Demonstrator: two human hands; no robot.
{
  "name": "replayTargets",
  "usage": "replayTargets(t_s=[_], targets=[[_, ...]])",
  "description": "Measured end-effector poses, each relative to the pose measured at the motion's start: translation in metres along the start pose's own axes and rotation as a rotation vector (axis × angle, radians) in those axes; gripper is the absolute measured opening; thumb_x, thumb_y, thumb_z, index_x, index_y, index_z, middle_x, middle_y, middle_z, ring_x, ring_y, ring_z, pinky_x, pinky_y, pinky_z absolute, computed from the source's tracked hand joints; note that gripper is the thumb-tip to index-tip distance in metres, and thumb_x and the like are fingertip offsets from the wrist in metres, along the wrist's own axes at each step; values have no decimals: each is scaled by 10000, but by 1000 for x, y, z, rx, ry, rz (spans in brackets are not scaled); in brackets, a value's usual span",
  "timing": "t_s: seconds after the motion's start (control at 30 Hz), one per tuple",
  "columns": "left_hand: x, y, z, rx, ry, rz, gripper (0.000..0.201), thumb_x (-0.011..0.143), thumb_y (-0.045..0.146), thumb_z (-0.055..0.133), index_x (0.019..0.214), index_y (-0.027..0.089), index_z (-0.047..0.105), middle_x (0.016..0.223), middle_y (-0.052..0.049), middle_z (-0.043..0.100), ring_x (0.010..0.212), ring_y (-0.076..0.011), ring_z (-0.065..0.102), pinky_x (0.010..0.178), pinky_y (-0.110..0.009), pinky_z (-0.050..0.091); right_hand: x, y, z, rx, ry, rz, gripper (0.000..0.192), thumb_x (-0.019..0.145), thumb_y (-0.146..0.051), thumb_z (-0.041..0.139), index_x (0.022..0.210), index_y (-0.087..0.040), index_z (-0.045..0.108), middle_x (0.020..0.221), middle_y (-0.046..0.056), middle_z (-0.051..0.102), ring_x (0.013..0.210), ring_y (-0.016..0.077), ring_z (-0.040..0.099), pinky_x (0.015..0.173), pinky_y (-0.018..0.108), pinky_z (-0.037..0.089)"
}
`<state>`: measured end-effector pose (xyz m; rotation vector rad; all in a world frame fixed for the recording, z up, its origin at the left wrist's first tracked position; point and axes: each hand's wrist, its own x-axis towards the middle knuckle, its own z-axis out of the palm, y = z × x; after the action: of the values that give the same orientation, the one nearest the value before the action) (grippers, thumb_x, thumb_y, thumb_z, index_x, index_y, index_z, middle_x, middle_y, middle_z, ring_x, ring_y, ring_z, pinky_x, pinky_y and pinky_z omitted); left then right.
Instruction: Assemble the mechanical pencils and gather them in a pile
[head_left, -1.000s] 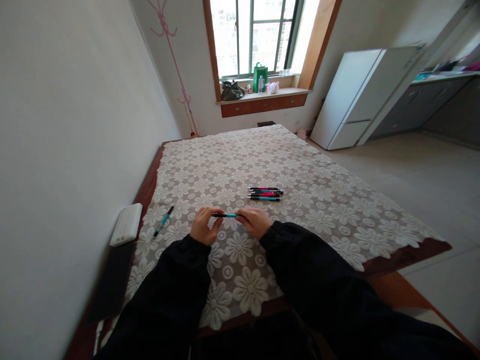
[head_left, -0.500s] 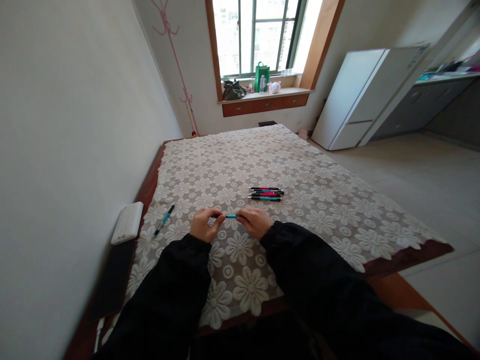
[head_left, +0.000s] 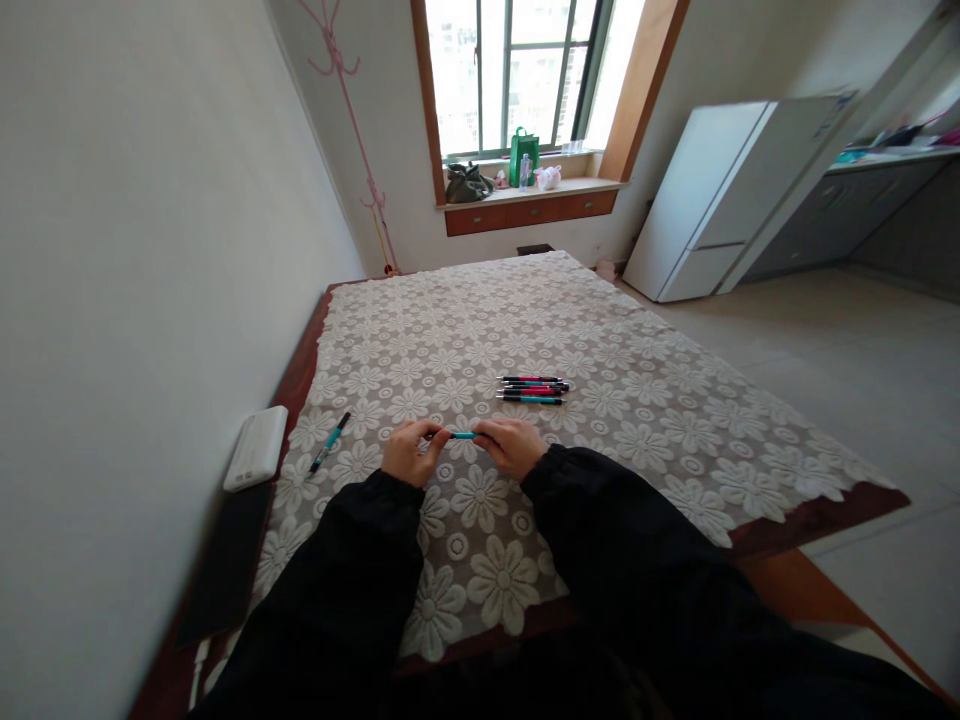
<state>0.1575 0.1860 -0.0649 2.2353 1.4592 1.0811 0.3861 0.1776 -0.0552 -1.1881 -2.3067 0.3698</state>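
A turquoise and black pen (head_left: 463, 436) lies level between my two hands, just above the lace tablecloth. My left hand (head_left: 410, 452) pinches its left end between thumb and fingers. At the other end, my right hand (head_left: 511, 446) is closed on the pen, so only its turquoise middle shows. Beyond my right hand, several black, red and turquoise pens (head_left: 531, 390) lie side by side in a small pile. To the left of my left hand, a single turquoise and black pen (head_left: 329, 443) rests slantwise on the cloth.
The white flowered tablecloth (head_left: 450, 330) covers a dark red table. Along the left wall sit a white power bank (head_left: 256, 448) and a flat black object (head_left: 223, 565) with a white cable (head_left: 198, 668). A fridge (head_left: 712, 195) stands at the far right.
Both hands keep their hold on the pen in nearly the same place. The view has shifted very slightly; nothing else has visibly moved.
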Motion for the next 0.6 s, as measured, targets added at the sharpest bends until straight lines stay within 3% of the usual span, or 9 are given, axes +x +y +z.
replayTargets(t_s=[0.07, 0.13, 0.2, 0.33, 0.43, 0.5, 0.6], targets=[[0, 3, 0, -31, 33, 43, 162, 839, 368, 649, 900, 221, 679, 830, -30, 719, 803, -197, 650, 770, -332, 511, 0, 0, 0, -2, 1, 18, 143, 980, -270, 540, 975, -205, 667, 830, 34, 672, 740, 159, 582, 661, 260, 351], [0, 5, -1, -47, 55, 40, 242, 808, 375, 683, 991, 218, 652, 888, -35, 719, 834, -199, 652, 798, -338, 514, 0, 0, -1, -2, 3, 29, 150, 984, -282, 536, 978, -210, 667, 832, 34, 673, 747, 162, 586, 666, 262, 357], [0, 5, -2, -16, 66, -18, 248, 832, 432, 652, 960, 220, 649, 836, -28, 707, 787, -193, 648, 764, -329, 509, 0, 0, -1, -1, 7, 30, 154, 985, -288, 533, 979, -210, 666, 834, 34, 674, 752, 165, 591, 670, 263, 362], [0, 1, -2, 70, 54, -84, 336, 934, 439, 492, 718, 224, 634, 628, -11, 637, 672, -182, 618, 693, -311, 480, 0, 1, 0, 3, 15, 34, 160, 989, -289, 525, 983, -212, 665, 846, 39, 678, 762, 168, 601, 681, 264, 373], [0, 2, -2, 0, 76, -6, 167, 883, 368, 578, 908, 223, 656, 818, -27, 706, 788, -192, 651, 775, -327, 500, 0, 1, 1, 5, 19, 60, 170, 994, -301, 518, 988, -218, 667, 854, 43, 681, 772, 172, 609, 688, 263, 383], [0, 3, -2, -44, 91, 2, 251, 842, 377, 632, 1038, 219, 634, 931, -40, 718, 840, -198, 662, 810, -338, 508, 0, 0, 0, 9, 21, 69, 176, 995, -304, 515, 996, -218, 669, 863, 46, 684, 785, 173, 613, 698, 261, 391], [0, 3, -3, -15, 60, -81, 256, 903, 449, 541, 897, 221, 659, 802, -26, 711, 755, -194, 659, 732, -325, 500, 0, 0, 0, 14, 23, 61, 174, 992, -301, 518, 1008, -217, 670, 864, 47, 684, 800, 175, 616, 710, 258, 400]])
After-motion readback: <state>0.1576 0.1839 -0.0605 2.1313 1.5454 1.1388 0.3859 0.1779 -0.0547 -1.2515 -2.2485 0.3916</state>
